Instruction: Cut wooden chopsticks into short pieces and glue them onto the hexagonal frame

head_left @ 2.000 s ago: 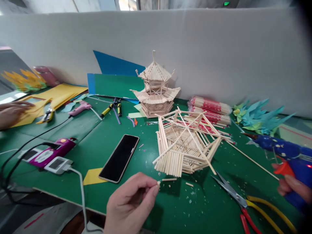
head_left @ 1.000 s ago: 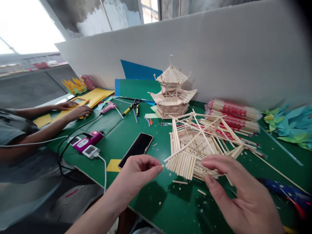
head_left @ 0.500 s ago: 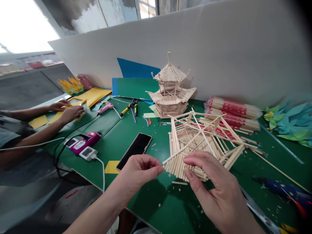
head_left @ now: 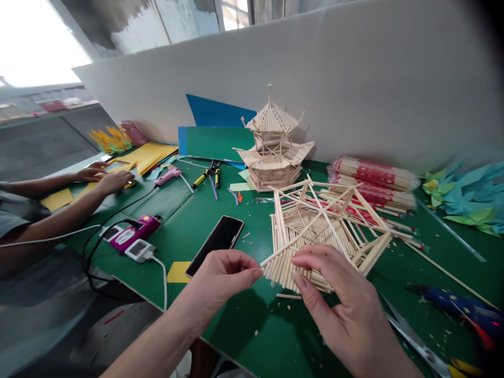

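Observation:
My left hand [head_left: 232, 270] is closed in a pinch at the lower left end of a thin wooden stick [head_left: 289, 244]. That stick slants up and across the open top of a stick framework [head_left: 277, 220], whose slatted wooden panels lie on the green table. My right hand [head_left: 334, 294] hovers over the framework's near edge, thumb and forefinger apart, with nothing seen between them. Its palm hides part of the slats. A short cut stick [head_left: 289, 296] lies on the table just below the framework.
Behind stands a stick pagoda [head_left: 271, 152]. Wrapped stick bundles [head_left: 370, 176], scissors [head_left: 419, 346] and a blue glue gun [head_left: 459, 310] are to the right. A phone [head_left: 216, 244], purple power strip [head_left: 132, 233] and pink glue gun [head_left: 168, 176] lie left. Another person's hands [head_left: 114, 181] work at far left.
The view has shifted slightly. Both my hands keep nearly the same pose at the framework. The other person's hands have moved a little at the yellow paper.

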Action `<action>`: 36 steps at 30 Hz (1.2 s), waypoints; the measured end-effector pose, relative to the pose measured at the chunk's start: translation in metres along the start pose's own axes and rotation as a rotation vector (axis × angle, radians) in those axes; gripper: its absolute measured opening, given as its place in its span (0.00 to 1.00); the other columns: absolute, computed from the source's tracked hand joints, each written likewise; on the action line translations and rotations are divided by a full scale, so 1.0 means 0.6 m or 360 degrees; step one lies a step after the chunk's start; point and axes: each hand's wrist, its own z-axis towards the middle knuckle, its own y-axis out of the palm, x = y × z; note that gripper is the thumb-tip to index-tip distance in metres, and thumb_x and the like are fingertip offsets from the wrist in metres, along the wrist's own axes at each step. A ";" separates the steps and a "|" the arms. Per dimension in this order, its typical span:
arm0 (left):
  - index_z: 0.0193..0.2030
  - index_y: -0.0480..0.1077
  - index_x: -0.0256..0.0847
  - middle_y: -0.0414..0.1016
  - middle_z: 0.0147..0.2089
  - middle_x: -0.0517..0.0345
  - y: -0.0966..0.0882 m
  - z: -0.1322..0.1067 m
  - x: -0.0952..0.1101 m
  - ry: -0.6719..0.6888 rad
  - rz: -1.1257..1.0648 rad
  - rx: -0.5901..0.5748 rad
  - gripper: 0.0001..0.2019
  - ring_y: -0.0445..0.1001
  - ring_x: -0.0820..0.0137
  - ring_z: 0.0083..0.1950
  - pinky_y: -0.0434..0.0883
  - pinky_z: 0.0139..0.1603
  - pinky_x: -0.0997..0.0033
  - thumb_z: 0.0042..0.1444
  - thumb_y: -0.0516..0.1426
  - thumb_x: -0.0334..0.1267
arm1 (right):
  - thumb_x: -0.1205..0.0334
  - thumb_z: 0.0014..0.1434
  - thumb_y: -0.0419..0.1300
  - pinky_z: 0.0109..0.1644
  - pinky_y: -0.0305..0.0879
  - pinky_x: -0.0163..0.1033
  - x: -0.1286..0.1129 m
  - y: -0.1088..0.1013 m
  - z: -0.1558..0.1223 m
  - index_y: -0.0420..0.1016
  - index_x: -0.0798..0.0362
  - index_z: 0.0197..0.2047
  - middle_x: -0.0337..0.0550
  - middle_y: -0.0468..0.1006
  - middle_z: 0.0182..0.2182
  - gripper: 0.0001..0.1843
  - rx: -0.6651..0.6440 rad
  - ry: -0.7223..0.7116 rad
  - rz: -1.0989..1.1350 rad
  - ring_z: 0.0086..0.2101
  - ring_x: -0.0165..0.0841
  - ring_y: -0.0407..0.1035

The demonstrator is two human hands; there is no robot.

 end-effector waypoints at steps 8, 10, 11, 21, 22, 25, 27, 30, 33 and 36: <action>0.22 0.73 0.36 0.68 0.21 0.63 0.004 -0.004 0.000 0.0007 -0.0010 0.0079 0.07 0.61 0.78 0.25 0.58 0.26 0.81 0.42 0.62 0.37 | 0.69 0.55 0.54 0.44 0.62 0.35 -0.002 0.001 0.000 0.66 0.51 0.42 0.41 0.69 0.39 0.10 -0.0003 0.0022 0.0010 0.42 0.30 0.64; 0.22 0.73 0.36 0.69 0.21 0.63 0.004 -0.005 -0.002 -0.0007 -0.0034 0.0109 0.07 0.62 0.77 0.25 0.58 0.26 0.81 0.41 0.63 0.38 | 0.69 0.55 0.53 0.45 0.62 0.35 -0.002 0.001 0.000 0.66 0.51 0.41 0.41 0.69 0.39 0.10 -0.0013 0.0027 0.0003 0.42 0.29 0.64; 0.23 0.73 0.36 0.69 0.22 0.63 0.003 -0.007 -0.004 -0.0008 -0.0049 0.0118 0.07 0.62 0.77 0.26 0.58 0.26 0.81 0.41 0.63 0.39 | 0.69 0.55 0.53 0.45 0.62 0.34 -0.001 0.001 0.000 0.66 0.51 0.41 0.41 0.69 0.39 0.10 -0.0018 0.0030 0.0000 0.42 0.29 0.64; 0.26 0.75 0.36 0.70 0.23 0.61 0.010 -0.019 -0.026 0.0008 -0.0175 0.0202 0.08 0.61 0.76 0.25 0.59 0.25 0.80 0.43 0.62 0.39 | 0.69 0.56 0.53 0.44 0.64 0.38 -0.002 0.001 -0.002 0.67 0.51 0.41 0.43 0.70 0.38 0.09 -0.0022 0.0031 -0.0015 0.41 0.32 0.65; 0.26 0.74 0.36 0.70 0.23 0.61 0.013 -0.019 -0.026 0.0026 -0.0196 0.0211 0.07 0.61 0.76 0.26 0.59 0.25 0.80 0.43 0.62 0.39 | 0.69 0.56 0.53 0.43 0.64 0.39 -0.002 0.002 -0.001 0.67 0.51 0.41 0.43 0.70 0.38 0.09 -0.0021 0.0040 -0.0016 0.41 0.32 0.65; 0.26 0.74 0.37 0.70 0.24 0.61 0.019 -0.017 -0.023 0.0072 -0.0226 0.0196 0.06 0.61 0.76 0.26 0.59 0.25 0.81 0.44 0.62 0.38 | 0.68 0.55 0.53 0.43 0.65 0.39 -0.002 0.003 -0.001 0.67 0.51 0.41 0.43 0.70 0.39 0.09 -0.0017 0.0050 -0.0021 0.41 0.33 0.65; 0.26 0.74 0.38 0.69 0.23 0.62 0.021 -0.014 -0.023 0.0087 -0.0233 0.0193 0.06 0.60 0.77 0.25 0.58 0.25 0.81 0.44 0.62 0.38 | 0.68 0.55 0.53 0.43 0.65 0.39 -0.002 0.003 -0.001 0.67 0.51 0.41 0.43 0.70 0.39 0.09 -0.0007 0.0037 -0.0026 0.41 0.33 0.65; 0.25 0.73 0.37 0.67 0.22 0.64 0.023 -0.012 -0.021 0.0089 -0.0234 0.0198 0.06 0.59 0.78 0.24 0.57 0.24 0.82 0.45 0.62 0.38 | 0.69 0.55 0.53 0.43 0.64 0.39 -0.002 0.004 -0.001 0.67 0.51 0.41 0.43 0.70 0.38 0.09 -0.0009 0.0034 -0.0021 0.41 0.33 0.66; 0.23 0.72 0.37 0.65 0.21 0.64 0.025 -0.010 -0.020 0.0078 -0.0214 0.0195 0.07 0.57 0.78 0.23 0.56 0.23 0.82 0.45 0.61 0.38 | 0.69 0.55 0.52 0.42 0.65 0.39 -0.001 0.005 0.000 0.67 0.51 0.41 0.43 0.70 0.39 0.09 -0.0031 0.0065 -0.0003 0.41 0.32 0.66; 0.23 0.70 0.36 0.63 0.21 0.65 0.026 -0.011 -0.018 0.0082 -0.0180 0.0180 0.08 0.55 0.78 0.23 0.55 0.23 0.81 0.46 0.60 0.38 | 0.69 0.55 0.53 0.43 0.65 0.40 0.001 0.004 -0.001 0.67 0.50 0.41 0.43 0.70 0.39 0.10 -0.0027 0.0063 -0.0008 0.41 0.33 0.66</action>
